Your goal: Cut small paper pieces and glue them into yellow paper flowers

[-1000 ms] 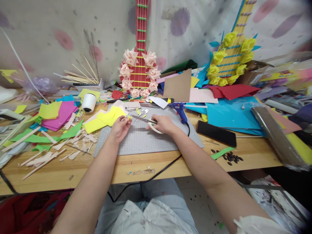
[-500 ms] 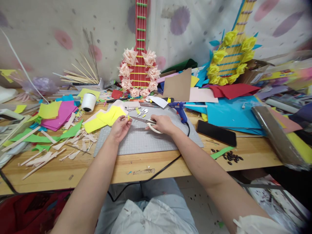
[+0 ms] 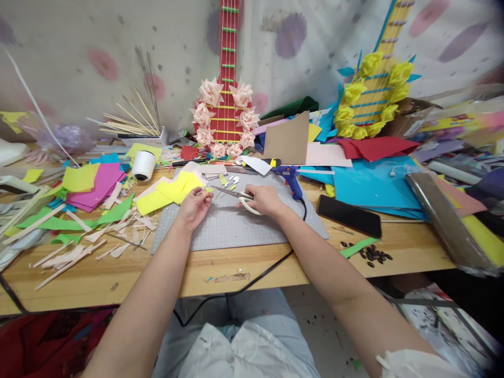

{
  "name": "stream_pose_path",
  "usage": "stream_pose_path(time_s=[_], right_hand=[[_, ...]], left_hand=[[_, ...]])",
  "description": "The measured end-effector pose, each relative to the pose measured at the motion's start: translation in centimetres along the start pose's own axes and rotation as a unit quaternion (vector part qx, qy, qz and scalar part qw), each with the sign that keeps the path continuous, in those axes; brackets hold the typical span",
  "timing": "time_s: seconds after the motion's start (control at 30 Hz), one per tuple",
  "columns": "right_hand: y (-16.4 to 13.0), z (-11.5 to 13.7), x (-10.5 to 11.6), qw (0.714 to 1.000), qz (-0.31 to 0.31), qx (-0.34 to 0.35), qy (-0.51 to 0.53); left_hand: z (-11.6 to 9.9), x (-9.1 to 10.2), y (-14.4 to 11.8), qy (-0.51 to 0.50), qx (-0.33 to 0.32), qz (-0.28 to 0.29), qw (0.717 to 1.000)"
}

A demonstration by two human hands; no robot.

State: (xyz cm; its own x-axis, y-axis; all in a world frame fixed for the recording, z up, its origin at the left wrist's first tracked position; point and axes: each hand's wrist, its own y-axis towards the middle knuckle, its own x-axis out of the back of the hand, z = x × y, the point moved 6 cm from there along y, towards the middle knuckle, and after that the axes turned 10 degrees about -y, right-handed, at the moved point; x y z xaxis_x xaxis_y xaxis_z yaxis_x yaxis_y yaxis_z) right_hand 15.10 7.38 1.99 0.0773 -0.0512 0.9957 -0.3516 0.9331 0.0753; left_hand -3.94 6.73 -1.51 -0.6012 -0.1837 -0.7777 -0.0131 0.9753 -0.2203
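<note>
My left hand (image 3: 195,208) pinches a small yellow paper piece (image 3: 208,191) between thumb and fingers. In my right hand (image 3: 263,199) are scissors (image 3: 248,203) with white handles, their blades pointing left toward the yellow piece. The blade tips stop just short of it. Both hands are above a grey cutting mat (image 3: 236,231). Yellow paper sheets (image 3: 169,193) lie beside my left hand, and small white and yellow bits (image 3: 230,181) are scattered behind the blades. A blue glue gun (image 3: 290,181) rests on the mat's right side.
Paper scraps (image 3: 79,252) cover the left of the table. On the right lie a black phone (image 3: 349,215), dark beads (image 3: 374,253) and blue sheets (image 3: 374,184). A red paper guitar (image 3: 226,115) and a yellow one (image 3: 366,100) stand behind. The glue gun's cord (image 3: 252,283) hangs over the front edge.
The scissor blades have drawn back slightly to the right from the yellow paper piece and look closer together. My left hand stays nearly in place.
</note>
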Motion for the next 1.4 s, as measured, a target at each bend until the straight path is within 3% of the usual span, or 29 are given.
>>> stream_pose_path(time_s=[0.17,0.4,0.67,0.73,0.9,1.13,1.4], right_hand=[[0.2,-0.8,-0.3,0.999,-0.002,-0.043,0.000],[0.9,-2.4,-0.9,0.992,-0.061,-0.106,0.015],[0.7,-1.7,1.2,0.968,-0.171,-0.109,0.149],[1.1,-0.5,0.6,0.954,-0.149,-0.083,0.248],[2.2,2.8,-1.9,0.883,-0.062,-0.032,0.463],[2.2,3.8,-2.0,0.863,-0.051,-0.014,0.502],[2.6,3.7,-2.6,0.855,-0.050,-0.045,0.514]], left_hand=[[0.0,0.1,0.0,-0.003,0.001,-0.002,1.000],[0.0,0.4,0.0,0.008,-0.004,-0.028,1.000],[0.0,0.0,-0.1,0.037,-0.051,0.010,0.998],[0.2,-0.2,-0.1,0.045,-0.059,0.023,0.997],[0.6,-0.7,-0.2,0.063,-0.062,0.044,0.995],[0.9,-0.8,-0.3,0.093,-0.069,0.060,0.991],[1.1,-0.8,-0.2,0.109,-0.070,0.054,0.990]])
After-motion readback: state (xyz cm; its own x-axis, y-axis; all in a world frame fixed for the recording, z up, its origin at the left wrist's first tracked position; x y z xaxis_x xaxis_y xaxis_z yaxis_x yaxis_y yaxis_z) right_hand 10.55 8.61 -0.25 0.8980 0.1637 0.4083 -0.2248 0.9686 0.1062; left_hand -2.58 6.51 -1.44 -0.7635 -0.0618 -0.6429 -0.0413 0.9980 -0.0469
